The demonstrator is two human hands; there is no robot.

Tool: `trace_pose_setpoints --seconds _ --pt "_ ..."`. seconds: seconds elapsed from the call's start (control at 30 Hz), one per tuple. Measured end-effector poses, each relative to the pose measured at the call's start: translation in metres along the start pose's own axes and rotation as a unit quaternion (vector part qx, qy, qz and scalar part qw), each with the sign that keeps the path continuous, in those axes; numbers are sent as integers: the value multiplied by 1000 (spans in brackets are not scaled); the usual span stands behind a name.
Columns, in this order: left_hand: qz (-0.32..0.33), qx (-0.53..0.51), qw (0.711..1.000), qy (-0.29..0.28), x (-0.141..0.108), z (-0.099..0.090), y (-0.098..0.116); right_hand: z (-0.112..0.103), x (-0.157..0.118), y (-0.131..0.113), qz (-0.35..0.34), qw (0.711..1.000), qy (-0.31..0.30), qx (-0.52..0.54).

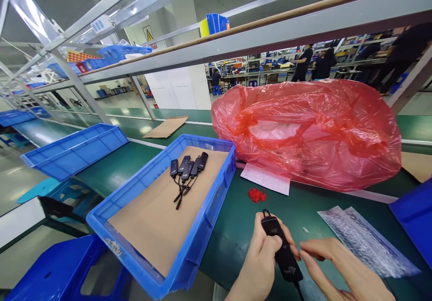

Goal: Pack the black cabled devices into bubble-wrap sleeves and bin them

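Note:
My left hand is wrapped round a black device with a small loop at its top and a cable at its lower end. Close by on the right, the thumb and index finger of my right hand come together beside the device's edge; whatever they pinch is too small to make out. Beyond the device, a small pile of red pieces lies on the green table. Several similar black devices with short cables rest on brown cardboard inside a blue tray at the left.
A large red plastic bag bulges behind the hands, over a white paper. Silvery plastic packets lie at the right, near a blue bin. Another blue tray sits at the far left. People stand in the background.

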State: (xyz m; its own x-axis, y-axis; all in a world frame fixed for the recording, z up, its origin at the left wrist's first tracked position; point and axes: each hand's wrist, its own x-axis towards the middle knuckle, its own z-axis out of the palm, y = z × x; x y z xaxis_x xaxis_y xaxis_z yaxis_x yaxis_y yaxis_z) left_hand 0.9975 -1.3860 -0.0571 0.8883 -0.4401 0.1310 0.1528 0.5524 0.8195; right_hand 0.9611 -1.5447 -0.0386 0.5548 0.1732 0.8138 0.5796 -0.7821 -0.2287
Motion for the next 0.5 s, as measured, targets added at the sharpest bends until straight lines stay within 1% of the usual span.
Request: trace_pose_setpoints --seconds 0.1,0.23,0.37,0.5 --pt "-7 -47 999 5 -2 2 -2 6 1 -1 -25 999 17 -26" --pt "-19 -80 996 18 -5 5 -7 17 -3 2 -53 998 -8 -38" --pt "-5 -69 997 26 -7 6 -10 22 -3 0 -54 998 -12 -32" --pt "7 -51 998 28 -8 3 -11 22 2 -8 -78 996 17 -40"
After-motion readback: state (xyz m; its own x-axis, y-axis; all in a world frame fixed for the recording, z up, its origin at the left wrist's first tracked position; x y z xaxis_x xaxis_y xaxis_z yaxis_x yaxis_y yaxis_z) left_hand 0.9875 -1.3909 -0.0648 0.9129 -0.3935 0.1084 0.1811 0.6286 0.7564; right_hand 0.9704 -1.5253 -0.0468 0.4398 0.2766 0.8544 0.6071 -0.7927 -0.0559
